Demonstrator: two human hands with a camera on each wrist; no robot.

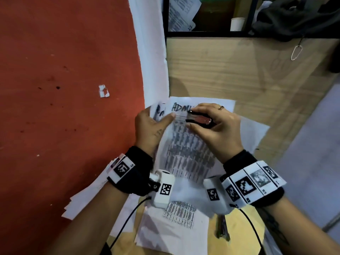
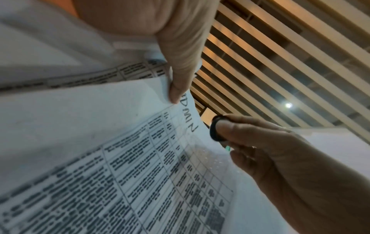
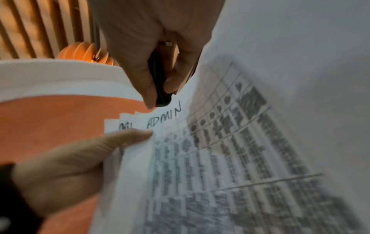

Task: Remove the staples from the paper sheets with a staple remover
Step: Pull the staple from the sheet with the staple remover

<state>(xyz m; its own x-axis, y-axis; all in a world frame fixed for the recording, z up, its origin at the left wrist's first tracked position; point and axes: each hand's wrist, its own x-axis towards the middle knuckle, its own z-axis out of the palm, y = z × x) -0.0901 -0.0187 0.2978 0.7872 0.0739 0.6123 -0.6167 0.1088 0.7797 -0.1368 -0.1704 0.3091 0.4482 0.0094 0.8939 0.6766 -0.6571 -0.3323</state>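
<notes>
Wooden desk [image 1: 257,74] beside a red floor [image 1: 55,89] from the head cam: left hand [image 1: 152,126] pinched the stapled sheets [image 1: 185,153] at their top left corner, thumb on top. Right hand [image 1: 213,126] curled around the staple remover [image 1: 199,119] over the "ADMIN" heading. Left wrist cam: thumb [image 2: 180,71] pressed flat on paper. Right wrist cam: remover's black tip [image 3: 162,95] touched the top edge.

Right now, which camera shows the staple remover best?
The head view: the staple remover shows its metal body and black grips in the right hand, over the paper sheets. Both wrist views show only a black grip between fingers.
</notes>
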